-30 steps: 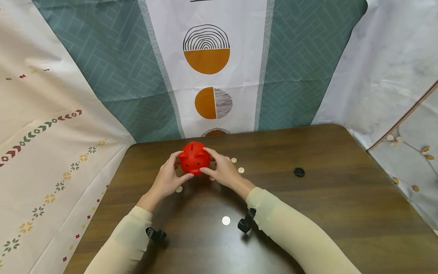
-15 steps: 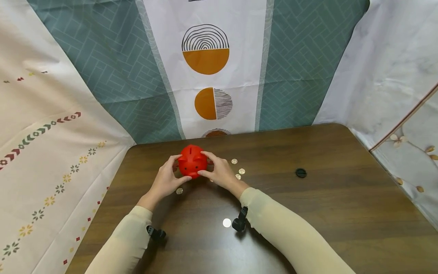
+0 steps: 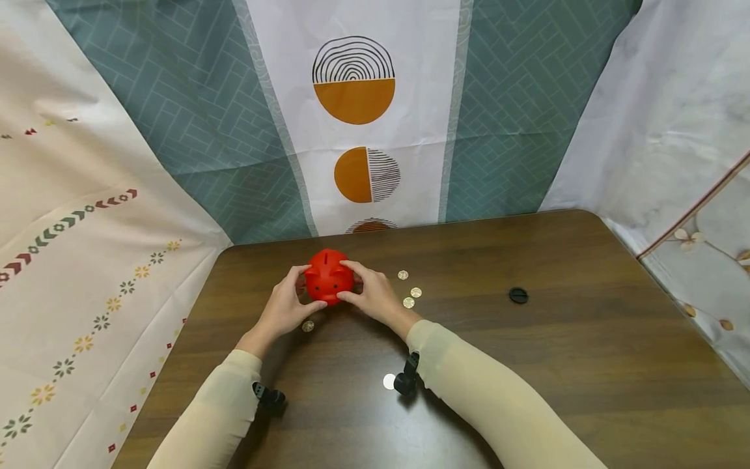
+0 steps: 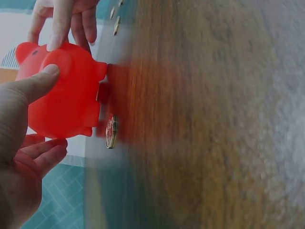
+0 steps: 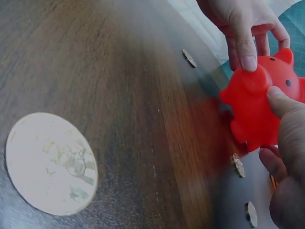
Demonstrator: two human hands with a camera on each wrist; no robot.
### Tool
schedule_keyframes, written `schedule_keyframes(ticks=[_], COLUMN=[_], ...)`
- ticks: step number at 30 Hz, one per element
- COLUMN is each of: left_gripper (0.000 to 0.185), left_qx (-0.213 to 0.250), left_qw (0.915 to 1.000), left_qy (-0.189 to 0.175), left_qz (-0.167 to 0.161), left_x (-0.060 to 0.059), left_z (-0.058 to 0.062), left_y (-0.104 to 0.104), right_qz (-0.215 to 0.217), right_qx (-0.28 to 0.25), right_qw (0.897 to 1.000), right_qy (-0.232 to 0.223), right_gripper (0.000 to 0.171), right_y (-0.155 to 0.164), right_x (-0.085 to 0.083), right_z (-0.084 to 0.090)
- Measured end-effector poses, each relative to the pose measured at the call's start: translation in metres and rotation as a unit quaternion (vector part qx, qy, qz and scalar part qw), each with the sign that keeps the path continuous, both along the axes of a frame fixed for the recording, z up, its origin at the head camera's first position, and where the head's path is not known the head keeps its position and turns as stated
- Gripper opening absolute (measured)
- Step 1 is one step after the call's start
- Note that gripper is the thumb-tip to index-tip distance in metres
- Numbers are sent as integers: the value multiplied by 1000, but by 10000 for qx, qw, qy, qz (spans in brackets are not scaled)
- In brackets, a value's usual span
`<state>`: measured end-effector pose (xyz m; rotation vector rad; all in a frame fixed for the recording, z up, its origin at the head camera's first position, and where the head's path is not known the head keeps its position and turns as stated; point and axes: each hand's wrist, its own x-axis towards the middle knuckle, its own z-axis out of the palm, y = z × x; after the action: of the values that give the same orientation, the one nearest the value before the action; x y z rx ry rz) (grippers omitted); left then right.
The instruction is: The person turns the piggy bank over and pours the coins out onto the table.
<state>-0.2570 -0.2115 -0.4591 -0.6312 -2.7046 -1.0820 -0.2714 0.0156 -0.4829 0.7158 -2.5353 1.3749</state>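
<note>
A red piggy bank [image 3: 328,277] sits between both hands near the far left of the brown table [image 3: 527,365]. My left hand [image 3: 307,290] grips its left side, with the thumb on the snout [image 4: 47,76]. My right hand [image 3: 350,281] grips its right side, fingers on top and thumb low [image 5: 281,102]. The left wrist view shows the piggy bank [image 4: 62,95] with its feet close to the table; I cannot tell whether they touch. A gold coin [image 4: 110,132] lies right under it.
Three gold coins [image 3: 408,303] lie just right of my right hand, and one coin [image 3: 307,326] lies by my left wrist. A black round cap [image 3: 518,295] sits further right. A white round disc [image 3: 388,381] lies near my right forearm. Patterned cloths wall in the table.
Both hands keep hold of the piggy bank, which has moved slightly away and looks a little smaller. My right forearm has slid left, close to the white disc.
</note>
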Motion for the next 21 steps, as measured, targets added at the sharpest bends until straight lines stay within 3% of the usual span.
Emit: schedule_keyframes(ticks=[13,21], left_gripper=[78,80], left_qx=[148,81], left_qw=[9999,9999], left_qy=[-32,-85], left_qz=[-78,63], left_x=[4,2], left_z=[-4,-9], left_y=[-4,-4], right_qz=[-210,-176], right_qx=[70,112], right_qw=[9998,9997], right_qy=[17,97], right_gripper=[65,65], right_y=[-3,-4], right_x=[6,5], right_z=[-2,-3])
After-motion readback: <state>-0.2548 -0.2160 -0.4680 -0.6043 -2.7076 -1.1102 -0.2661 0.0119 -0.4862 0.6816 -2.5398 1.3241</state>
